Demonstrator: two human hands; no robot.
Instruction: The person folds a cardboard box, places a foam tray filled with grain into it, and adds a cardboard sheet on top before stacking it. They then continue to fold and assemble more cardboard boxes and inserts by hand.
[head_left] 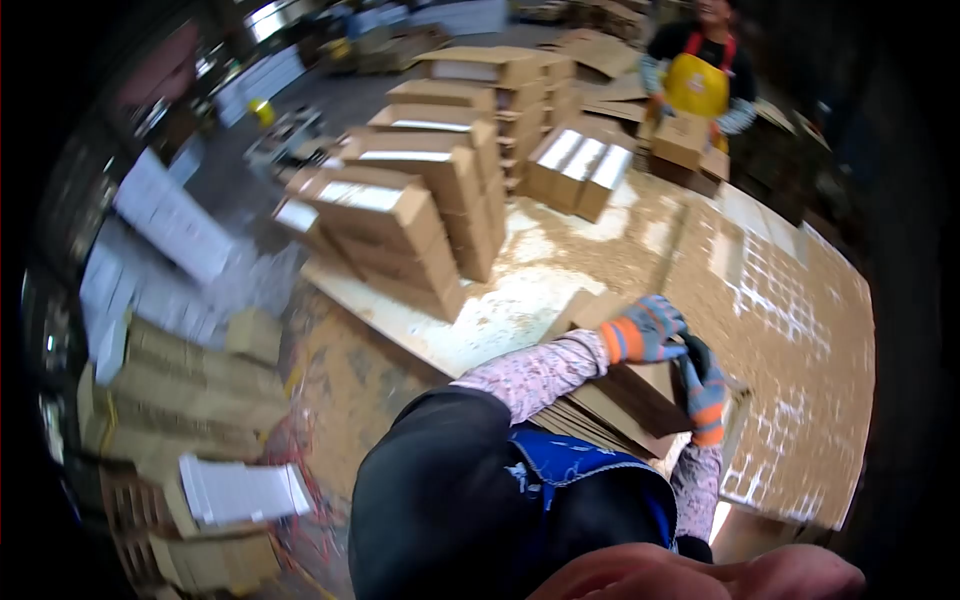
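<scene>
A brown cardboard box (640,398) lies slantwise on the table's near side, close to my body. My left hand (645,330), in a grey and orange glove, reaches over the box's far end with its fingers curled down at the edge. My right hand (704,392), gloved alike, grips the box's right side, its fingers bent toward those of my left hand. The two hands nearly meet at the far right corner. Flat folded cardboard pieces (585,428) lie in a pile beside the box, partly under it. My fingertips are partly hidden.
Tall stacks of cardboard boxes (385,235) stand along the table's left edge. More boxes with white tops (580,165) sit at the back. A co-worker (697,85) in a yellow apron handles a box (682,138) there. Brown crumbs cover the table (690,285).
</scene>
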